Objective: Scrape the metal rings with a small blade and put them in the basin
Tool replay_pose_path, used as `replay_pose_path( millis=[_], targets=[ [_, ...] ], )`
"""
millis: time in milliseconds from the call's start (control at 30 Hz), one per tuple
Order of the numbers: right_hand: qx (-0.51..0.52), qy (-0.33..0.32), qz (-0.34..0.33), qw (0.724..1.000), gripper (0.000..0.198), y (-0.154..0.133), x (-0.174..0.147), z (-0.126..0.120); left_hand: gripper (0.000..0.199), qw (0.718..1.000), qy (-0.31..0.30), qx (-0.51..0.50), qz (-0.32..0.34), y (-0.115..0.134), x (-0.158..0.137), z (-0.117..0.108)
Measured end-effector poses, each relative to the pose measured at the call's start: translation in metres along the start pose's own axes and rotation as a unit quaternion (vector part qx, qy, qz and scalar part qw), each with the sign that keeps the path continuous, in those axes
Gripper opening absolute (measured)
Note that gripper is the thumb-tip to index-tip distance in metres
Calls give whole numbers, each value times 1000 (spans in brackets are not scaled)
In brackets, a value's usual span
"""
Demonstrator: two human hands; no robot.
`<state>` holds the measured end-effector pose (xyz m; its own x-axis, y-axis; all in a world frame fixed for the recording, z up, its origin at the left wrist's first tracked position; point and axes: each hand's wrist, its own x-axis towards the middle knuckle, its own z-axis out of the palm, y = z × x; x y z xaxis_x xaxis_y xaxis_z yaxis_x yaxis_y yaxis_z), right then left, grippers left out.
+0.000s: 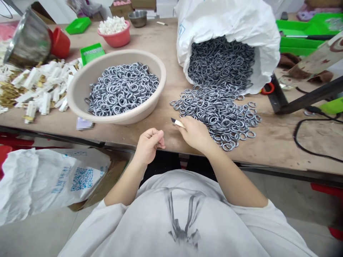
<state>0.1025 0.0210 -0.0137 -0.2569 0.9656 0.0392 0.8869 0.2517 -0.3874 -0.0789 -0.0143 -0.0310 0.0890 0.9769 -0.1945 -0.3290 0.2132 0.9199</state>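
Observation:
My right hand (197, 134) grips a small knife (178, 123) with a pale handle and a dark slanted tip pointing left. That hand rests against the near left side of a loose pile of grey metal rings (230, 117) on the table. Over the table's front edge, my left hand (150, 144) is closed with its fingers curled in; whatever it may hold is hidden. A wide beige basin (77, 91), heaped with more grey rings (123, 89), stands beyond the left hand. The pile runs back to the mouth of a white woven sack (227, 21) lying on its side, full of rings.
White and brass-coloured parts (40, 80) lie at left below a tilted metal bowl (29, 39). A red bowl (114, 40) of white pieces and green trays (92, 53) stand behind. Right are a black metal frame (308, 100) and a cable (296, 132). Another sack (40, 182) lies below, left.

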Motion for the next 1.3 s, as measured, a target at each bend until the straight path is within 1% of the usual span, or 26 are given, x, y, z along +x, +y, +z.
replay_pose_path(
  millis=[33, 100, 167, 233, 267, 333, 400, 467, 500, 567, 667, 767, 867, 967, 1100, 1167, 1233, 1300],
  targets=[
    [50, 0, -18, 999, 20, 4, -9, -2, 40, 999, -10, 44, 19, -3, 1, 2],
    [132, 0, -49, 990, 27, 9, -25, -6, 35, 989, -35, 133, 58, -7, 2, 6],
    [178, 7, -59, 982, 31, 10, -35, -9, 30, 973, -71, 204, 86, -9, 1, 12],
    [203, 18, -54, 977, 32, 8, -41, -11, 33, 961, -109, 238, 92, -10, 0, 19],
    [216, 25, -51, 975, 33, 7, -43, -11, 36, 960, -122, 236, 90, -10, -1, 22],
    [248, 51, -39, 966, 32, 4, -46, -10, 43, 970, -126, 195, 75, -12, -2, 29],
    [274, 100, -24, 956, 27, 2, -50, -6, 46, 986, -113, 116, 41, -16, -4, 36],
    [283, 140, -19, 949, 25, 1, -54, -3, 47, 994, -106, 40, -2, -20, -6, 43],
    [284, 148, -24, 947, 27, 1, -55, -1, 48, 994, -106, 12, -21, -21, -8, 46],
    [298, 142, -38, 943, 30, 2, -56, 1, 49, 993, -108, -24, -47, -21, -11, 51],
    [322, 144, -38, 935, 38, 3, -56, 1, 49, 991, -105, -57, -68, -16, -15, 54],
    [291, 154, -66, 942, 43, 3, -60, 0, 48, 989, -97, -82, -75, -12, -17, 53],
    [224, 134, -111, 959, 45, -1, -65, 0, 49, 988, -84, -97, -80, -12, -17, 51],
    [177, 121, -115, 970, 47, -7, -68, 0, 50, 988, -76, -102, -91, -13, -17, 50],
    [163, 112, -111, 974, 47, -5, -67, 0, 50, 986, -89, -103, -93, -12, -20, 51],
    [165, 109, -74, 977, 48, 3, -62, 0, 50, 985, -120, -89, -89, -12, -23, 50],
    [147, 116, 0, 982, 49, 14, -53, -2, 51, 980, -164, -68, -92, -12, -26, 48],
    [90, 124, 69, 986, 48, 23, -40, -6, 51, 977, -183, -53, -96, -12, -27, 45]
  ],
)
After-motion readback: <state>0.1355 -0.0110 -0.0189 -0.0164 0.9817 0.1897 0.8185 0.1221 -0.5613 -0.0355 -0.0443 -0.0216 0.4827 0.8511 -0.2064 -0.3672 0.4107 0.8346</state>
